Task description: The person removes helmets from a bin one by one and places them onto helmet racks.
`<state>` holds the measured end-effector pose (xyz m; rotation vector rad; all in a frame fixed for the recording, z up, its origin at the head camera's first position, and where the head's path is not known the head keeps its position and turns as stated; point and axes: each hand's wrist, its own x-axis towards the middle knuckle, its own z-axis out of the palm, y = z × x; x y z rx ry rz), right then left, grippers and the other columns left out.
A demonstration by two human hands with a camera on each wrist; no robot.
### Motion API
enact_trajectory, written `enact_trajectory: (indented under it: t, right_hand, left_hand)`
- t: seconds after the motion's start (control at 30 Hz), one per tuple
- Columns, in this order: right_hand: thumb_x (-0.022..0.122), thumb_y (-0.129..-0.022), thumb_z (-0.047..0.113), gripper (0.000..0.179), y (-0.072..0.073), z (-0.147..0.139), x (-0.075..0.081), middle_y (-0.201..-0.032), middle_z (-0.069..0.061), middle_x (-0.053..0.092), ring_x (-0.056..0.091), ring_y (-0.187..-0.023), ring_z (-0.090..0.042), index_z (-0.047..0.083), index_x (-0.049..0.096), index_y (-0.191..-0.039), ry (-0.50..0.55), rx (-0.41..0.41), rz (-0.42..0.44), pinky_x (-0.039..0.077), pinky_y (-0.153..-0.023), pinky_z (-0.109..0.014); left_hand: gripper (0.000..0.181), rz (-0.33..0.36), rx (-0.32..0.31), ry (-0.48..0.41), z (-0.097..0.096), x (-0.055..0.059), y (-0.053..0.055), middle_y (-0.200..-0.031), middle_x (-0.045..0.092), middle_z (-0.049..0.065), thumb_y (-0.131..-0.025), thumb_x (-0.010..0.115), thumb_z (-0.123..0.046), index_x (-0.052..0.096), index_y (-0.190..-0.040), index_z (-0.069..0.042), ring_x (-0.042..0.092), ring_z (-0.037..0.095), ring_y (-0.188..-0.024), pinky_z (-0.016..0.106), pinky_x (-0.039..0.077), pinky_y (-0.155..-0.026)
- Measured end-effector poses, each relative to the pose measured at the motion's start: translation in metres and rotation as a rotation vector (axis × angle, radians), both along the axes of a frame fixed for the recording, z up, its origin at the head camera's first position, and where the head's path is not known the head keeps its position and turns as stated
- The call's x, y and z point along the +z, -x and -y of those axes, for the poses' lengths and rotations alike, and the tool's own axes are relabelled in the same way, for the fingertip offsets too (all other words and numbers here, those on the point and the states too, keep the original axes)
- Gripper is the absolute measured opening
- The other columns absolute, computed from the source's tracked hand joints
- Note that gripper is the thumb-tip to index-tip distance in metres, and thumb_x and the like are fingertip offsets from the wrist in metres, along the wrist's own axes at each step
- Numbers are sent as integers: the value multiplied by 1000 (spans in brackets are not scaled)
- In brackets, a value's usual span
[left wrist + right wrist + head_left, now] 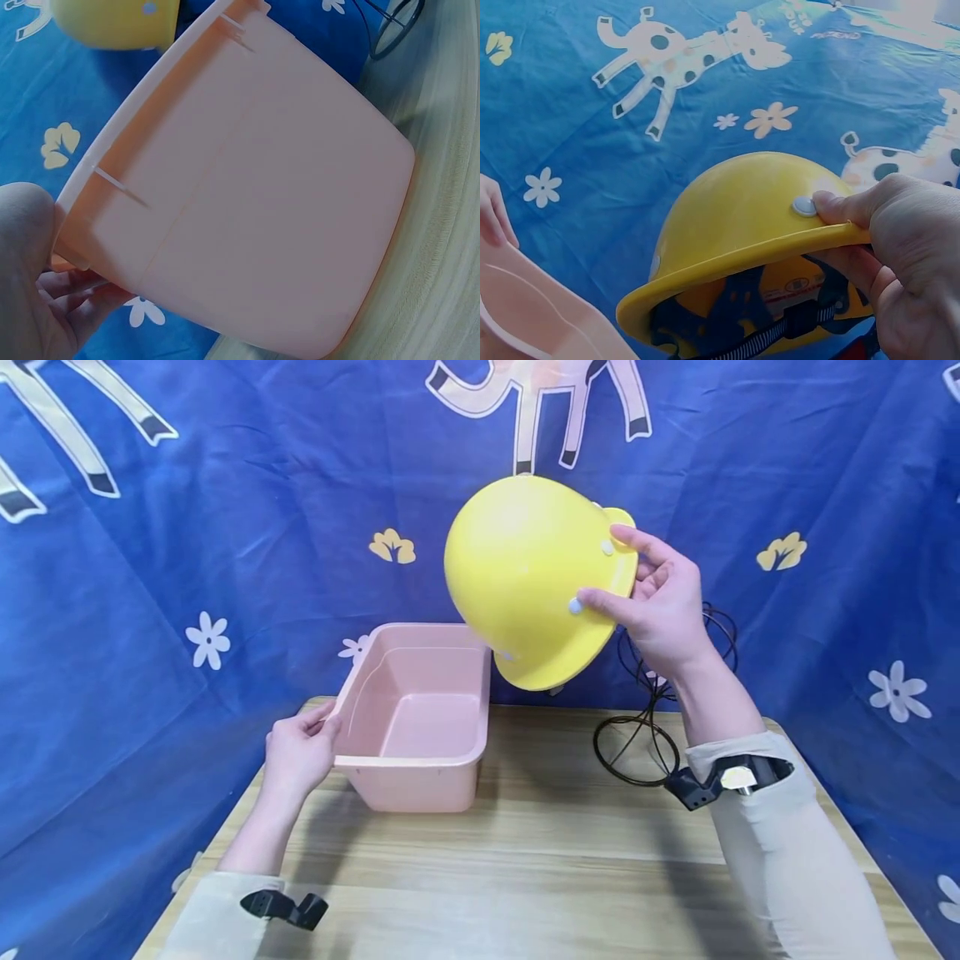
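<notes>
My right hand [663, 597] grips a yellow hard hat [525, 560] by its rim, thumb on the outer shell. The hat is raised above the table, tilted, its brim overlapping the right back edge of a pink plastic bin [420, 785] in the head view. Dark inner straps [780, 330] show under the shell in the right wrist view. With thumb and fingers, my left hand [300, 747] pinches the left rim of the bin. The bin stands upright on the table, and its visible inside is bare. In the left wrist view the bin's outer wall [255, 180] fills the middle.
A loosely coiled dark cable [637, 752] lies at the back right of the wooden table [525, 868], partly behind my right arm. Blue cloth [285, 527] printed with animals and flowers hangs behind and at both sides. Each wrist wears a black strapped device [731, 777].
</notes>
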<state>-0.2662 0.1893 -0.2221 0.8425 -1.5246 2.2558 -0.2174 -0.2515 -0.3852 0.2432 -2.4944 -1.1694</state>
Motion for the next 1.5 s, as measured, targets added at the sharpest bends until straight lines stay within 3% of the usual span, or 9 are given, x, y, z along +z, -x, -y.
enact_trajectory:
  t: [0.17,0.27,0.37,0.5,1.13,1.37,1.5]
  right_hand:
    - [68,-74,-36,72,-2,-15,-1,-134,-34,60,71,-117,-35,-12,56,-141,51,0,-10,57,-91,-44]
    - [69,-74,-37,70,-3,-23,-1,-131,-33,62,72,-116,-36,-12,57,-139,77,-12,-16,57,-90,-44]
    - [69,-74,-37,69,-5,-32,-2,-129,-31,63,73,-113,-36,-12,58,-139,91,-31,-24,57,-88,-44]
    - [69,-75,-36,70,-6,-42,-5,-131,-32,63,73,-113,-35,-12,58,-140,99,-60,-22,57,-87,-43]
    - [64,-77,-39,70,-11,-89,-31,-138,-34,59,66,-123,-40,-17,53,-143,266,-105,-24,54,-88,-45]
    - [65,-77,-39,72,-12,-101,-39,-138,-34,60,67,-120,-40,-16,52,-143,344,-141,9,54,-86,-44]
    - [66,-77,-38,71,-12,-107,-44,-142,-34,58,66,-121,-40,-16,52,-144,367,-153,25,53,-87,-43]
  left_hand:
    - [43,-3,7,7,2,0,-1,-122,73,21,-106,64,-32,67,-144,-11,69,31,-117,30,58,-88]
    - [43,-3,7,18,4,0,-1,-122,73,21,-107,64,-31,67,-144,-10,70,31,-116,36,58,-90]
    - [42,-8,6,19,6,0,-1,-120,73,21,-107,63,-30,67,-144,-9,70,32,-115,21,57,-82]
    - [43,-11,5,8,8,1,-2,-119,73,22,-107,63,-29,67,-143,-8,70,33,-114,5,44,-70]
    - [43,-6,12,8,8,1,-1,-122,73,22,-107,64,-31,67,-144,-9,70,32,-116,5,45,-71]
    - [43,-4,10,22,7,1,-1,-123,72,23,-107,64,-31,67,-144,-9,70,33,-116,14,53,-78]
    - [43,1,15,14,8,1,-1,-122,73,22,-107,64,-31,67,-144,-9,70,33,-116,9,49,-74]
